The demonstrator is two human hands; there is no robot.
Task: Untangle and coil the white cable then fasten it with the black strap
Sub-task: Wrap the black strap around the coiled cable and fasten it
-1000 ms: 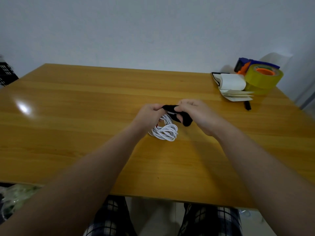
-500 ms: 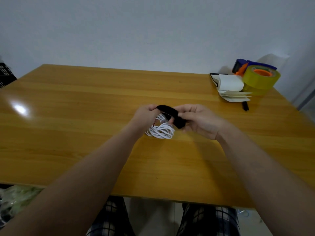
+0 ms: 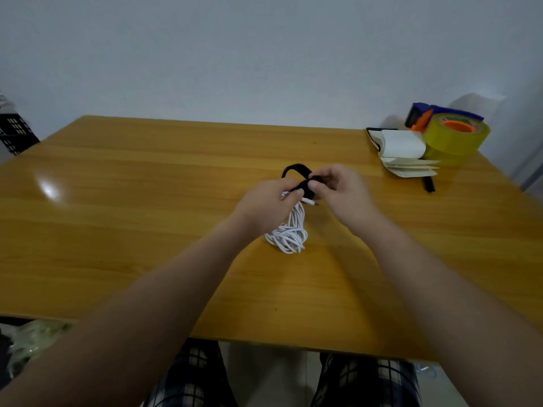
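Observation:
The coiled white cable [image 3: 289,235] hangs from my hands, its lower loops resting on the wooden table [image 3: 147,230]. My left hand [image 3: 266,205] grips the top of the coil. A black strap [image 3: 296,169] arches in a loop above the coil's top. My right hand [image 3: 342,190] pinches the strap's end just right of my left fingers. The cable's top and part of the strap are hidden behind my fingers. A short white cable end pokes out between the two hands.
At the back right stand a yellow tape roll [image 3: 457,139] with a blue and orange dispenser [image 3: 426,114], a white paper roll on a folded booklet [image 3: 402,151] and a black pen [image 3: 428,183]. A black crate [image 3: 14,132] sits off the left edge.
The coil has been lifted and now hangs lengthwise toward me. The black strap has been drawn up into a loop above the hands, and my right hand has closed in on it.

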